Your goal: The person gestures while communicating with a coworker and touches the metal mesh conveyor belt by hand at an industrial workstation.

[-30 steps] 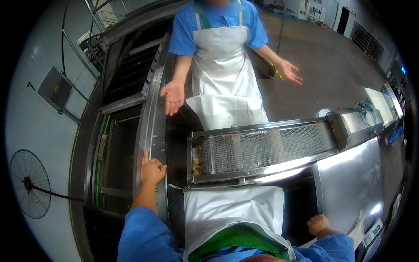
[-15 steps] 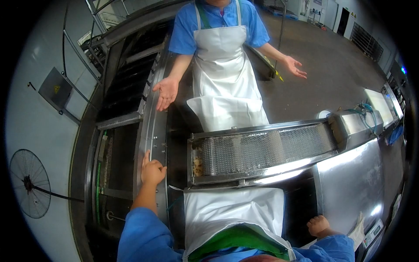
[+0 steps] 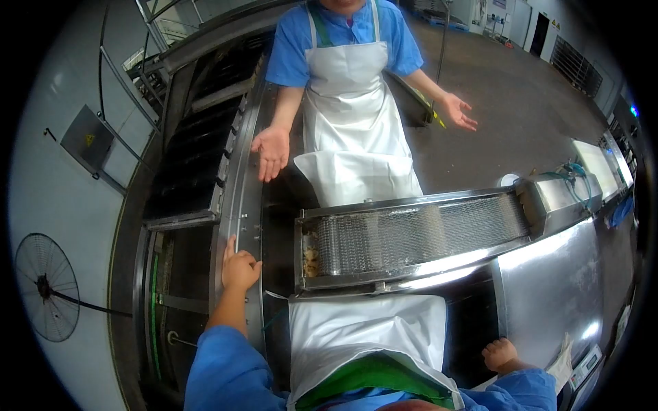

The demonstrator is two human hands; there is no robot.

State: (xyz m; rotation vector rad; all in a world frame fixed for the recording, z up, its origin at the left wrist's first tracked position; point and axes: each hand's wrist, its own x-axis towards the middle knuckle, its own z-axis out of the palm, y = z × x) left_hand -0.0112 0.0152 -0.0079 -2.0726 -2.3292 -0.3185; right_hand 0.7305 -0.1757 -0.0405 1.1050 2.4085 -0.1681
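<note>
My left hand [image 3: 240, 268] rests on the long metal rail [image 3: 252, 236], index finger stretched along it and thumb apart; nothing shows in it. At the lower right, my right hand [image 3: 500, 353] is curled closed beside the edge of a shiny metal table [image 3: 552, 288], with no object visible in it. Between my hands and a co-worker stands a mesh conveyor [image 3: 411, 229], with small pale pieces [image 3: 310, 260] at its left end. The co-worker's two hands [image 3: 271, 151] are held out, palms up and bare, above the far side.
Dark trays [image 3: 188, 164] lie in the machine left of the rail. A fan [image 3: 46, 286] and a grey box with a warning sign [image 3: 87, 139] are at the left wall. A metal housing with cords [image 3: 565, 195] tops the conveyor's right end; a small scale [image 3: 586, 364] sits lower right.
The dark trays have slid toward me along the machine, covering more of its opening. The co-worker's hands moved outward, then back in. My hands have stayed in place.
</note>
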